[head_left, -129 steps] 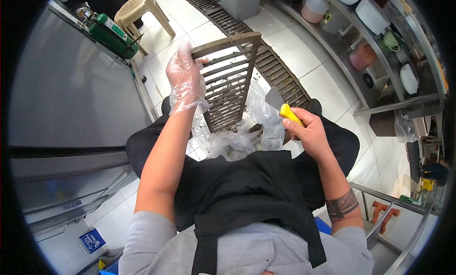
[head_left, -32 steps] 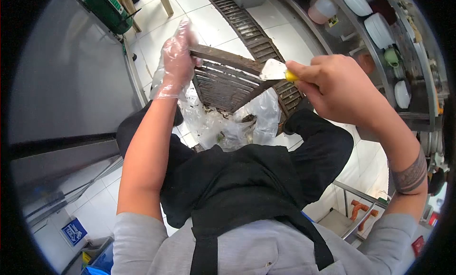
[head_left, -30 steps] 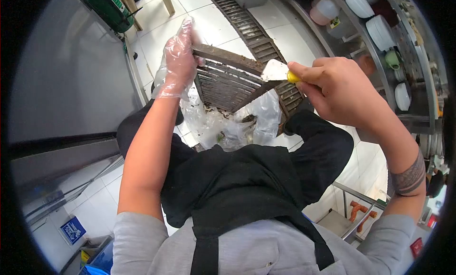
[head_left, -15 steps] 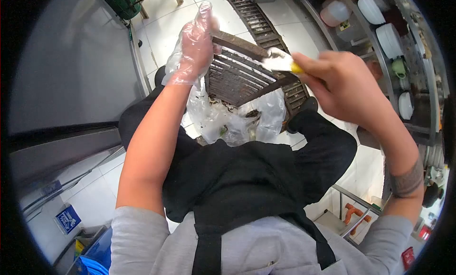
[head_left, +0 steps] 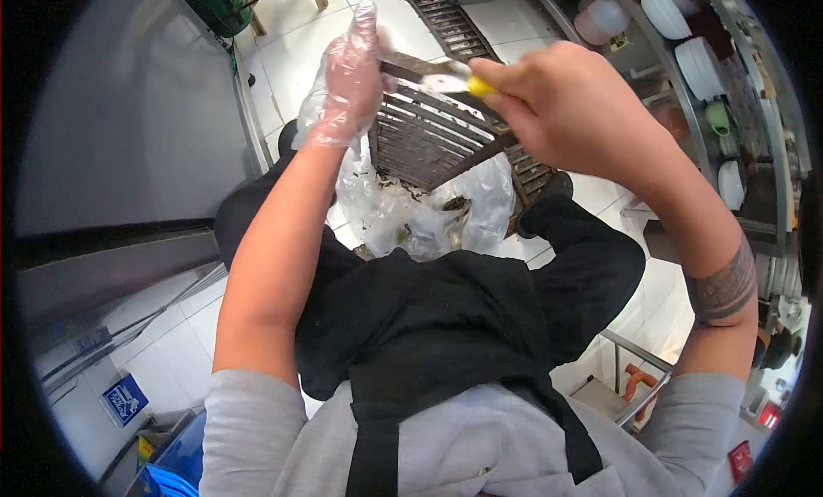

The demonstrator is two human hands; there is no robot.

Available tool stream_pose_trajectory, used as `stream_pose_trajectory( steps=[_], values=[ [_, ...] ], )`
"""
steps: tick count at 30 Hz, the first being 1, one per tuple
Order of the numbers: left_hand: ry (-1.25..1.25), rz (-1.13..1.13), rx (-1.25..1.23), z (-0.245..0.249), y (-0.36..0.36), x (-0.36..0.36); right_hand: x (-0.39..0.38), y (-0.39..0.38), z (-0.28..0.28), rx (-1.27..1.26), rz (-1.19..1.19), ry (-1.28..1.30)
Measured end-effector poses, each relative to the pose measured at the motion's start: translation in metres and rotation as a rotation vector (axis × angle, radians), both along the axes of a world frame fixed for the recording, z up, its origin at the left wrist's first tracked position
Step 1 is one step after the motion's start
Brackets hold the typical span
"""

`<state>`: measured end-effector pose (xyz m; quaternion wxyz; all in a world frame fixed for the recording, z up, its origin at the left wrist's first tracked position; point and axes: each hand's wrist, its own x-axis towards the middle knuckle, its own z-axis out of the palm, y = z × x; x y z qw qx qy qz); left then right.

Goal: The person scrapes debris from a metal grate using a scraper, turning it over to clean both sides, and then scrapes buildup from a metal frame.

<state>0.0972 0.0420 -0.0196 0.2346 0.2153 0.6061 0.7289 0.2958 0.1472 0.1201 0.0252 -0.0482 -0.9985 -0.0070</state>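
My left hand [head_left: 353, 81], in a clear plastic glove, is closed around the upper left corner of a dark, dirty drain grate [head_left: 437, 145] and keeps it tilted upright. In my bare right hand [head_left: 583, 111] is a scraper [head_left: 481, 86] with a yellow part by the fingers. Its pale blade is blurred and lies along the grate's top bar; whether it touches is hard to tell. Below the grate, between my feet, a clear plastic bag [head_left: 484, 207] lies spread with dark wet debris [head_left: 401, 188] on it.
A line of floor grating [head_left: 441, 21] runs across white tiles. Metal shelves at right hold stacked white bowls [head_left: 701, 68] and a green cup [head_left: 718, 117]. A grey metal cabinet [head_left: 129, 120] stands at left. Behind my right side is a metal rail [head_left: 639, 351].
My right hand has moved left and up with the scraper, along the grate's top bar toward my left hand. The left hand and the grate have stayed nearly in place.
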Motion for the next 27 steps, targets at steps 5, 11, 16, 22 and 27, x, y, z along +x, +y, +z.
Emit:
stream_pose_trajectory(
  steps=[5,11,16,22,27],
  values=[
    [-0.059,-0.040,0.031,-0.009,0.001,0.001,0.013,0.000,0.012,-0.036,0.019,-0.008],
    [0.046,-0.067,0.025,-0.006,0.001,0.007,-0.002,-0.003,-0.002,-0.027,-0.001,0.008],
    [-0.104,-0.175,-0.012,-0.007,-0.006,-0.004,-0.013,-0.003,0.004,-0.054,0.049,0.037],
    [-0.010,-0.298,0.021,-0.009,-0.003,-0.011,0.009,-0.005,0.014,0.004,-0.006,-0.040],
    [-0.020,-0.282,-0.049,-0.009,-0.009,-0.013,-0.030,-0.010,0.005,-0.046,0.020,0.016]
  ],
)
